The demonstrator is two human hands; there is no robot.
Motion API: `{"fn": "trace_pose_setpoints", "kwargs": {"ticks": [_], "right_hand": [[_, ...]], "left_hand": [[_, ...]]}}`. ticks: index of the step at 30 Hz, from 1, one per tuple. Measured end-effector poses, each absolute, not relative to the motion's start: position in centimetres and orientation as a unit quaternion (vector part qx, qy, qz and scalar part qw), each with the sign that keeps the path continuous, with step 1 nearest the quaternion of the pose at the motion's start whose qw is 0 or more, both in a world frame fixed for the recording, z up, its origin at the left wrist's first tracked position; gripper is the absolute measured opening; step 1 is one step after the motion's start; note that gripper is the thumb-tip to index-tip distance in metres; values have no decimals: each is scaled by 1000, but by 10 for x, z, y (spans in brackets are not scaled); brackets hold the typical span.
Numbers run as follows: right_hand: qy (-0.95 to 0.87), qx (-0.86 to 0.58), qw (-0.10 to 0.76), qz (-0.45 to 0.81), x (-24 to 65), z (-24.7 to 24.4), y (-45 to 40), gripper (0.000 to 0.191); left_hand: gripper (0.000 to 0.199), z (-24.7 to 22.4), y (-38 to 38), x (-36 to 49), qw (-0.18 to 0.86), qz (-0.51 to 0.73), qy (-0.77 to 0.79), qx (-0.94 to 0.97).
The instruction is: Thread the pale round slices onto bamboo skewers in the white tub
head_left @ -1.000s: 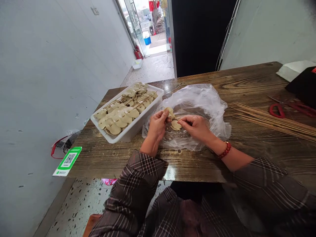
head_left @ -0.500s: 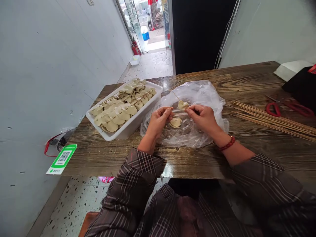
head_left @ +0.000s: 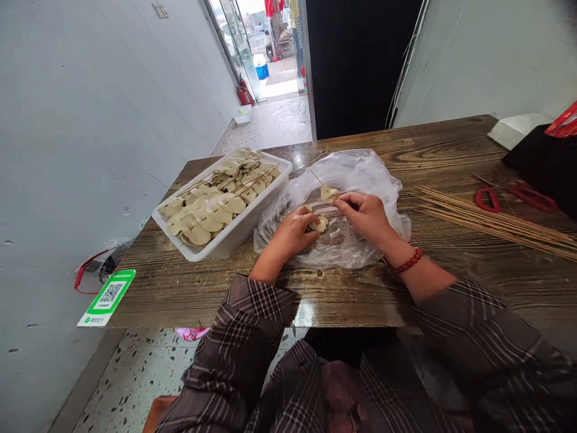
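My right hand is closed in a pinch at the lower end of a thin bamboo skewer. A folded, pale beige round slice is threaded on that skewer, close to my fingertips. Over the plastic bag, my left hand bends its fingers and thumb around a few loose pale slices; its fingers partly hide them. To the left, a white plastic tub holds many similar slices on skewers, lying in overlapping rows.
Loose bamboo skewers lie on the wooden table to the right, near red-handled scissors. A black box stands behind the scissors. A green QR-code card is at the table's left edge.
My left hand has moved down from beside the skewer to the loose slices on the bag and closed around them. My right hand still holds the skewer. The view has shifted slightly.
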State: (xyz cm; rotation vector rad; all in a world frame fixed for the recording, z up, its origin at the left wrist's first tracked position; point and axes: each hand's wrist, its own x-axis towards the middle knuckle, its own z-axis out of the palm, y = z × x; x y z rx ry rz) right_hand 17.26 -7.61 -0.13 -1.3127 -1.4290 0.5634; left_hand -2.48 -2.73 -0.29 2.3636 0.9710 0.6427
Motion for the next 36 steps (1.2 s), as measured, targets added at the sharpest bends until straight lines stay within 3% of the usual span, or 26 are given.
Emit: {"fn": "trace_pose_setpoints", "kwargs": {"ticks": [3, 7, 13, 18, 22, 30, 33, 36], "right_hand": [[-599, -551, 531, 234, 173, 0, -77, 26], [-602, -547, 534, 229, 173, -1, -76, 26], [-607, -540, 533, 234, 172, -2, -76, 25], [-604, -543, 532, 239, 172, -2, -77, 27], [-606, -545, 528, 238, 172, -3, -77, 26], [-602, -545, 530, 244, 172, -2, -78, 27], [-602, -548, 529, 240, 172, -3, -78, 28], [-607, -548, 526, 232, 172, -5, -77, 28]], "left_hand": [[5, -3, -26, -23, 280, 277, 374, 840], [6, 0, -24, -24, 374, 344, 421, 752], [24, 2, -22, -28, 568, 420, 410, 577], [28, 5, -23, -29, 634, 436, 375, 517], [31, 1, -20, -29, 597, 438, 392, 546], [41, -2, -17, -28, 308, 459, 443, 705], [37, 3, -19, -29, 272, 454, 448, 720], [31, 2, -18, -29, 317, 462, 456, 691]]}}
